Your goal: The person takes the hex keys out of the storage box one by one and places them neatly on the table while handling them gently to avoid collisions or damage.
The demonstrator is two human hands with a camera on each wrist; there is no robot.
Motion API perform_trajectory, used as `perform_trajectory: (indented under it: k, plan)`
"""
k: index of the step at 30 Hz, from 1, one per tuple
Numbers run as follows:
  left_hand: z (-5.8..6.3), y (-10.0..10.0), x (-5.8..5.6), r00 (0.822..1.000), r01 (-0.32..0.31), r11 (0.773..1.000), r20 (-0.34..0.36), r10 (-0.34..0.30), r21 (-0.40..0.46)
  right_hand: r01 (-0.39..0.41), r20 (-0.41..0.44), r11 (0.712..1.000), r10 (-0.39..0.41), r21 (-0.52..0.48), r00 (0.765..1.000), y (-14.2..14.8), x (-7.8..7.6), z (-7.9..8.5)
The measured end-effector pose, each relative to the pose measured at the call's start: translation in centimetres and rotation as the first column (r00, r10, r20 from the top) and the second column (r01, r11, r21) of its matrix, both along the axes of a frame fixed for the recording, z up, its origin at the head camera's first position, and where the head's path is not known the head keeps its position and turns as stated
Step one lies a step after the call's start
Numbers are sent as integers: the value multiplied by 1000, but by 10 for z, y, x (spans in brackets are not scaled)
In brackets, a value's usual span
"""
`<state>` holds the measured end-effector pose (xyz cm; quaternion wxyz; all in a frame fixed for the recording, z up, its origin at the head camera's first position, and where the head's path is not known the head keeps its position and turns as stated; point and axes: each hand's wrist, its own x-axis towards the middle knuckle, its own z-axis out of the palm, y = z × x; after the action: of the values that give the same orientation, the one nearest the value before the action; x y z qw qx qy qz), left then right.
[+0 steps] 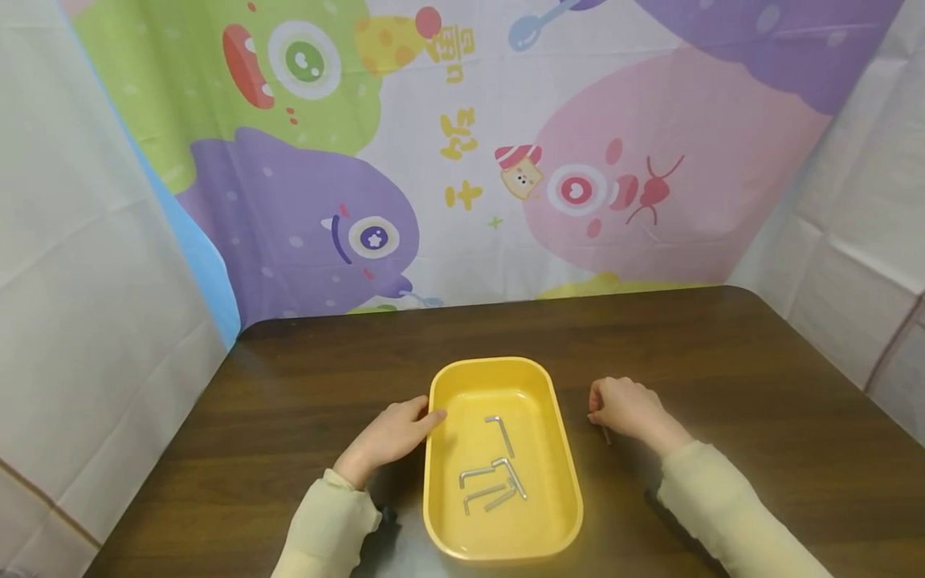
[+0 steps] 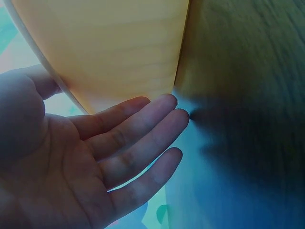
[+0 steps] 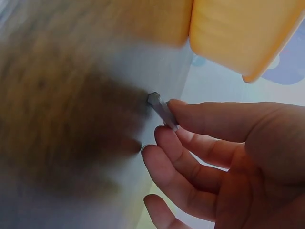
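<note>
In the head view a yellow plastic tray [image 1: 571, 474] sits lengthwise on the table, with several L-shaped silver hex keys [image 1: 505, 437] lying in it. My left hand [image 1: 390, 433] holds the tray's left side, its thumb over the rim and its fingers along the outer wall. To the right of the tray, my right hand [image 1: 632, 409] pinches another hex key [image 3: 163, 110] between thumb and fingertips, close to the tabletop. In the right wrist view its six-sided end shows, while part of it is hidden behind the thumb.
The dark wooden table [image 1: 318, 361] reaches back to a cloth [image 1: 470, 241] printed with cartoon monsters. White cloth [image 1: 94, 241] hangs at the left, and more hangs at the right. Dark table surface lies on both sides of the tray.
</note>
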<state>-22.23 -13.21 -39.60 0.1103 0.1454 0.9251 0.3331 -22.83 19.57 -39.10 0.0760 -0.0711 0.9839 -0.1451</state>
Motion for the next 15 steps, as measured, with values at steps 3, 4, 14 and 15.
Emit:
perform_trajectory:
  k: [3, 4, 14, 15]
  plan:
    - [1, 0, 0, 1000, 2, 1000, 3, -2, -1, 1, 7, 1000, -1, 12, 1000, -1, -1, 0]
    - [1, 0, 0, 1000, 2, 1000, 6, -2, -1, 2, 10, 1000, -2, 16, 1000, -1, -1, 0]
    - [2, -1, 0, 1000, 0, 1000, 7, 0, -10, 15, -17, 999, -14, 50, 1000, -6, -2, -1]
    - [2, -1, 0, 1000, 2, 1000, 7, -1, -10, 17, -20, 998, -16, 54, 1000, -6, -2, -1]
